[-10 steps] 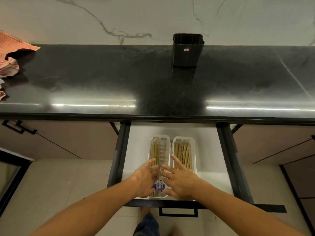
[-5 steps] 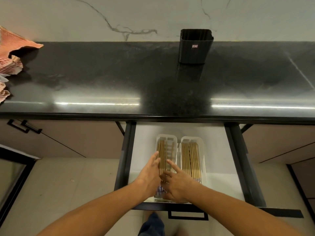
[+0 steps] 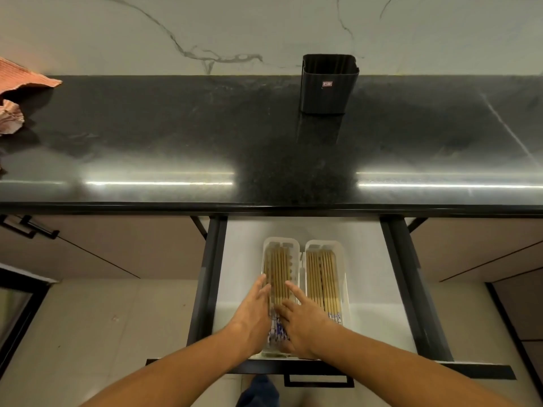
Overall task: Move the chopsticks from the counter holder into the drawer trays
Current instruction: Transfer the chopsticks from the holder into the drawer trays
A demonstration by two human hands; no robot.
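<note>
Two white trays lie side by side in the open drawer (image 3: 379,289). The left tray (image 3: 281,242) holds a row of wooden chopsticks (image 3: 279,271) with blue patterned ends. The right tray (image 3: 323,245) holds a second row of chopsticks (image 3: 323,277). My left hand (image 3: 255,314) lies with straight fingers along the left side of the left tray's chopsticks. My right hand (image 3: 299,318) lies with straight fingers on their right side. Both hands cover the near ends. The black holder (image 3: 329,83) stands on the counter; no chopsticks stick out of it.
The black stone counter (image 3: 176,136) overhangs the back of the drawer. An orange checked cloth (image 3: 17,92) lies at the far left. The drawer's black front and handle (image 3: 318,380) are just below my wrists. Cabinet fronts flank the drawer.
Both hands have closed in from a spread position and slid forward along the left tray's chopsticks, now pressing them together from both sides.
</note>
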